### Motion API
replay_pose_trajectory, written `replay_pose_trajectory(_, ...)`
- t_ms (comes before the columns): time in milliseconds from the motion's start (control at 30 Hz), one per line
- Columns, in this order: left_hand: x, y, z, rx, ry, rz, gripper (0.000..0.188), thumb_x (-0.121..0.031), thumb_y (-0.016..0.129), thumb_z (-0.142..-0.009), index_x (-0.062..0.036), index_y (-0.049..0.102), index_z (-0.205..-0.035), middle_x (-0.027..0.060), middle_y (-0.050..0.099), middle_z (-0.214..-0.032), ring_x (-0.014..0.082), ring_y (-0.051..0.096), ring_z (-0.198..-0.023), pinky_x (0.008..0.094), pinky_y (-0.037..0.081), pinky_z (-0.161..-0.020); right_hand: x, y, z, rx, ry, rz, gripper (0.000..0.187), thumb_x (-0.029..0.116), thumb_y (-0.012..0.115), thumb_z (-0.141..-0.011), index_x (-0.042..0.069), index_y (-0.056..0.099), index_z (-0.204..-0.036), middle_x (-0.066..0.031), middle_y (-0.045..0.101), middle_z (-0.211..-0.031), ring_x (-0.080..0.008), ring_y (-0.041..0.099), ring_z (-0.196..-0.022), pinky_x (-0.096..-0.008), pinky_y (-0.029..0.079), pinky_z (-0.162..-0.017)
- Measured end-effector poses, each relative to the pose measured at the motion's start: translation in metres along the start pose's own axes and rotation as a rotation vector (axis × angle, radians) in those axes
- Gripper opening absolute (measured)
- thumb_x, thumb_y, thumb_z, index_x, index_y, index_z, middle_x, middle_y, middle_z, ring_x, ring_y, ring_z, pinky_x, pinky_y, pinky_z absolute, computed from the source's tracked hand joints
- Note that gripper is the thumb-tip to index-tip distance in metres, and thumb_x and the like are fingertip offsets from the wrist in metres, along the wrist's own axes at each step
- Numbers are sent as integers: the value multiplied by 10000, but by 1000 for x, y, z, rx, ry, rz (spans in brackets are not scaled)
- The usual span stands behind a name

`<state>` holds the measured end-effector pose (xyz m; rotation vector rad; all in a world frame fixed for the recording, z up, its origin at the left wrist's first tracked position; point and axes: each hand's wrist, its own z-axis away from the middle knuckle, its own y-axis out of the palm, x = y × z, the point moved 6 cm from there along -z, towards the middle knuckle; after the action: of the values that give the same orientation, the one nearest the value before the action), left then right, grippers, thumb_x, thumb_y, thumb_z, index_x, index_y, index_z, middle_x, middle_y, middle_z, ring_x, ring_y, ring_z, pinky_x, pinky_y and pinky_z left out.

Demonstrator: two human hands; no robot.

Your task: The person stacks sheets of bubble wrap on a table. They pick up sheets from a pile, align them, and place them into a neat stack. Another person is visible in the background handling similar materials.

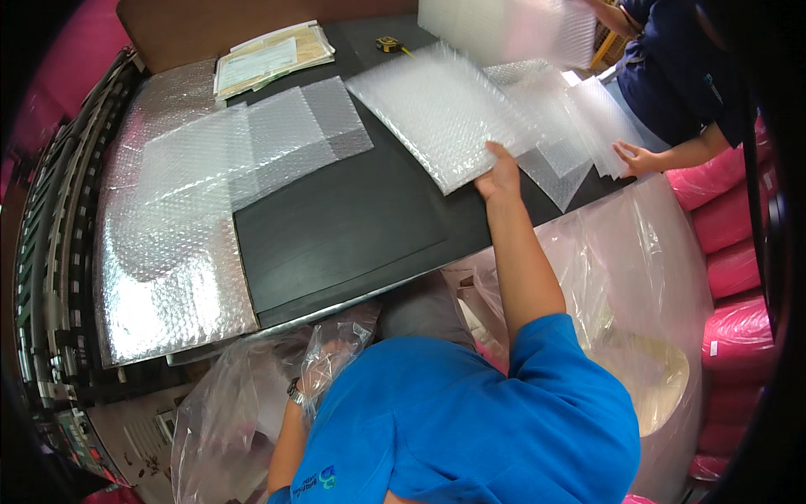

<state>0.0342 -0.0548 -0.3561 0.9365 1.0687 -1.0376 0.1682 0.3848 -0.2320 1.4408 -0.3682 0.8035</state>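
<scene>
Over the dark table, my right hand [502, 175] grips the near corner of a thick stack of bubble wrap sheets [441, 113], thumb on top. Low by my body, my left hand [326, 363] is closed on a clear plastic bag [231, 416], whose film bunches over the fingers and partly hides them. Left of the stack, several overlapping bubble wrap pieces [290, 130] lie on the table, partly over a long bubble wrap sheet [172, 277]. More bubble wrap pouches [558, 164] are fanned out to the right of my right hand.
A co-worker's hand [638, 158] touches the pouches at right; their other hand holds a large bubble wrap bundle [504, 29]. Papers [273, 59] and a yellow tape measure [388, 44] lie at the back. A roller conveyor [50, 252] runs left; pink wrapped rolls [735, 336] stand right.
</scene>
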Motion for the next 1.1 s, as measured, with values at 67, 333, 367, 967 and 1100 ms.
replay_pose_trajectory(67, 0, 0, 4, -7, 13, 0, 417, -214, 598, -799, -40, 471, -1156, 111, 554, -1076, 249, 530, -985, 390, 413, -867, -3, 2, -7, -36, 79, -63, 478, 15, 475, -770, -11, 307, -1216, -183, 422, -1182, -340, 439, -1085, -493, 359, -929)
replay_pose_trajectory(333, -7, 1, 2, -10, 61, -5, 394, -204, 589, -806, -43, 479, -1149, 109, 560, -1069, 242, 538, -974, 375, 422, -857, -12, 11, -61, -88, 69, -159, 477, 17, 464, -786, -8, 285, -1227, -204, 405, -1191, -359, 439, -1082, -504, 371, -917)
replay_pose_trajectory(367, -8, 1, 3, -11, 66, -5, 391, -202, 587, -807, -44, 480, -1148, 109, 560, -1068, 241, 539, -972, 374, 423, -856, -14, 12, -66, -116, 70, -157, 473, 26, 473, -789, -9, 292, -1224, -202, 408, -1189, -356, 441, -1080, -502, 371, -917)
replay_pose_trajectory(967, -168, 31, 38, 395, 103, -355, 388, -242, 533, -848, -29, 490, -1169, 123, 550, -1091, 192, 531, -976, 283, 410, -837, -65, 117, 79, 640, -17, 990, 615, 256, 627, -756, 72, 334, -1265, -173, 427, -1193, -233, 470, -1056, -325, 387, -856)
replay_pose_trajectory(1100, -202, 19, 27, 137, 38, -556, 345, -228, 543, -835, -8, 527, -1100, 110, 574, -987, 183, 554, -887, 278, 430, -764, -99, 143, 12, 473, -40, 1204, 649, 341, 617, -752, 74, 331, -1270, -164, 431, -1187, -245, 488, -1011, -355, 403, -830)
